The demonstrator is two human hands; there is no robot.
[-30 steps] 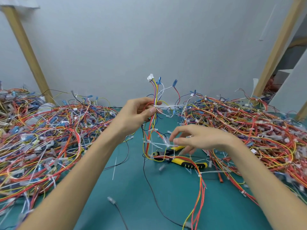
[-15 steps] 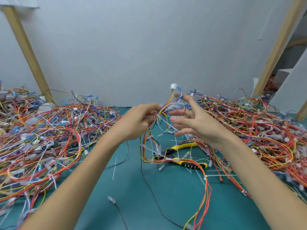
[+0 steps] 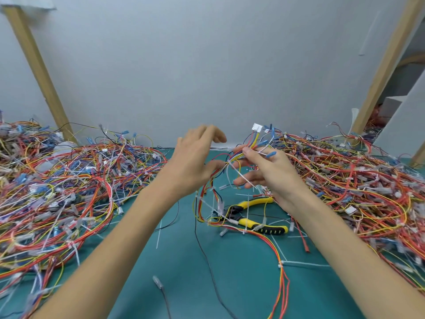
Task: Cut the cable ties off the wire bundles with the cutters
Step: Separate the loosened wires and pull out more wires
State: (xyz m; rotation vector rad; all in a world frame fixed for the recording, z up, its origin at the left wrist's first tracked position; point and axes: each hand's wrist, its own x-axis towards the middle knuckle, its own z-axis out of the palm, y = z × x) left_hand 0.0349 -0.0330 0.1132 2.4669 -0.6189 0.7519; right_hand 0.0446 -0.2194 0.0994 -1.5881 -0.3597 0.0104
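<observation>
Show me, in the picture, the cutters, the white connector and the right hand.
cutters [image 3: 234, 211]: head view, the dark pivot between the yellow handles.
white connector [image 3: 257, 128]: head view, its front face.
right hand [image 3: 269, 166]: head view, middle of the hand, which pinches the wire bundle [image 3: 237, 156].

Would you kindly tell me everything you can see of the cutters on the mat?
The cutters lie flat on the green mat, just below the right hand, which holds a wire bundle and does not touch them. Their handles are spread apart: yellow, plastic-looking, the nearer one ending in a black ribbed grip. The dark head points left, partly hidden. Coloured wires and white cable ties lie across them.
</observation>
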